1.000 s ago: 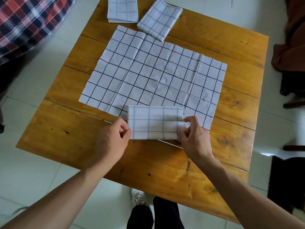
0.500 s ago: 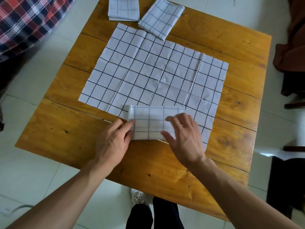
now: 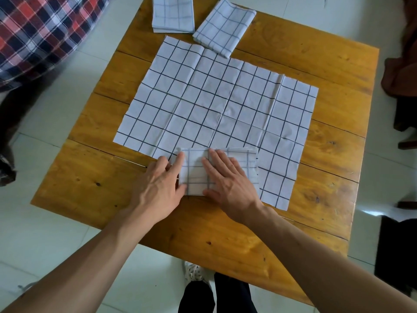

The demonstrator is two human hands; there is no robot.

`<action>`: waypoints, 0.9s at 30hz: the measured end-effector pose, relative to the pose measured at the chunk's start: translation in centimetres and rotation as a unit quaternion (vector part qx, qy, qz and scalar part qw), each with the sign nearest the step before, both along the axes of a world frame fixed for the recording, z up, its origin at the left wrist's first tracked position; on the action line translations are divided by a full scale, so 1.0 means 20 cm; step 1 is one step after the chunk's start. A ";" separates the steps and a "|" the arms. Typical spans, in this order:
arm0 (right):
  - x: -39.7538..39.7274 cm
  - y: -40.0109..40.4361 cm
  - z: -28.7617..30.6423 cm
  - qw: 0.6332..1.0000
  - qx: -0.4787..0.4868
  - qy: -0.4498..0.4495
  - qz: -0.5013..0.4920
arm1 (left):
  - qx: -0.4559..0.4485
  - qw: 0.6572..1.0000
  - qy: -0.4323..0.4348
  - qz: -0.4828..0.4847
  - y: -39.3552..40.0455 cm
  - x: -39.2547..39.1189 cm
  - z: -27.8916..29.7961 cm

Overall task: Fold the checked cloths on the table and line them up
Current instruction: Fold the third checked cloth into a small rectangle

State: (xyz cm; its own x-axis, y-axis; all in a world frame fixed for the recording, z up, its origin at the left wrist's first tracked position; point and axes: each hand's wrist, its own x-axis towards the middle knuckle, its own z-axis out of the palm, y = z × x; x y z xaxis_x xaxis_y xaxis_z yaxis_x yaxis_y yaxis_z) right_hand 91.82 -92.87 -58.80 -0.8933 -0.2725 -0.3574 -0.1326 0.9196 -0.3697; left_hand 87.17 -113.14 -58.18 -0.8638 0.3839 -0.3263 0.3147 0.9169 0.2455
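Note:
A small folded checked cloth (image 3: pixel 246 162) lies on the near edge of a large checked cloth (image 3: pixel 216 105) spread flat over the wooden table (image 3: pixel 90 177). My right hand (image 3: pixel 228 179) lies flat on the folded cloth with fingers straight, pressing it down. My left hand (image 3: pixel 158 188) rests at the folded cloth's left edge, its fingers stretched onto the corner. Two more folded checked cloths sit at the far edge: one (image 3: pixel 172 13) at the back, partly cut off by the frame, and one (image 3: pixel 224 28) turned at an angle, overlapping the spread cloth's far edge.
A red and blue plaid fabric (image 3: pixel 42 30) hangs at the upper left beyond the table. Dark brown furniture (image 3: pixel 404 71) stands to the right. White tiled floor surrounds the table. My shoe (image 3: pixel 194 272) shows below the near table edge.
My right hand has let go of the folded cloth's right edge and slid left across it, now lying flat on top. My left hand has gone from pinching the left edge to stretched fingers.

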 end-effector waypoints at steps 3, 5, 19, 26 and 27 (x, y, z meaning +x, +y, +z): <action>0.01 0.04 -0.02 1.000 0.013 0.003 -0.005 | -0.021 1.000 -0.020 -0.006 0.00 0.00 0.00; 0.01 0.06 -0.03 1.000 0.029 0.007 0.002 | -0.052 0.999 -0.001 -0.010 0.02 0.01 0.02; 0.03 0.11 -0.06 0.999 0.027 0.022 -0.001 | 0.015 0.993 0.042 -0.110 0.07 0.06 -0.07; 0.07 0.41 -0.03 0.997 0.079 -0.004 -0.019 | 0.003 0.996 0.013 -0.093 0.02 0.00 -0.08; 0.07 0.43 -0.02 0.997 0.080 -0.006 -0.017 | 0.004 0.995 0.009 -0.098 0.02 0.00 -0.07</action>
